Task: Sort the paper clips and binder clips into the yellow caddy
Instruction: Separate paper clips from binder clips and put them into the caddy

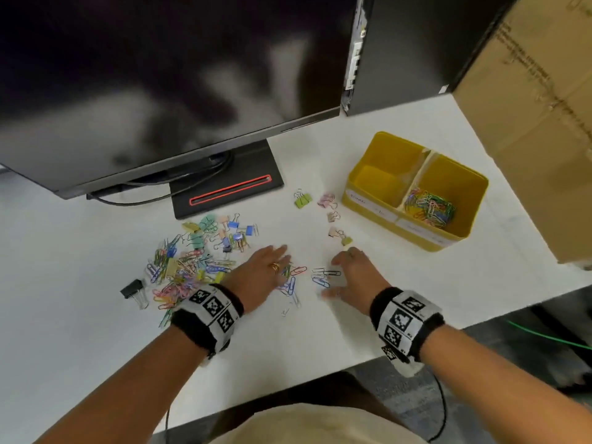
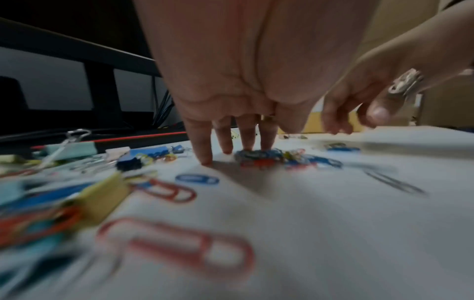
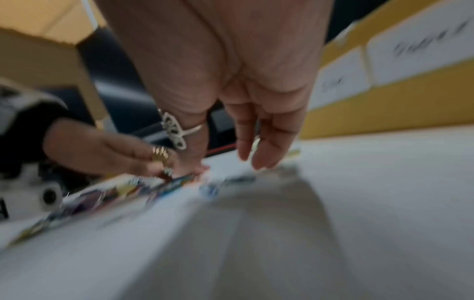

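Note:
The yellow caddy (image 1: 378, 208) stands at the right with two compartments. Its right one holds a heap of coloured paper clips (image 1: 429, 208); its left one looks empty. A mixed pile of paper clips and binder clips (image 1: 192, 261) lies to the left. My left hand (image 1: 278, 261) lies flat beside that pile, its straight fingers (image 2: 205, 154) pressing on a small bunch of paper clips (image 2: 261, 156). My right hand (image 1: 344, 270) rests next to it, fingers loosely spread over a few loose paper clips (image 1: 323, 277). It holds nothing. The right wrist view is blurred.
Several small binder clips (image 1: 302, 200) lie between the hands and the caddy. A black binder clip (image 1: 133, 291) sits at the pile's left edge. A monitor (image 1: 160, 91) on a black stand (image 1: 227, 190) is behind, a cardboard box (image 1: 538, 123) at the right.

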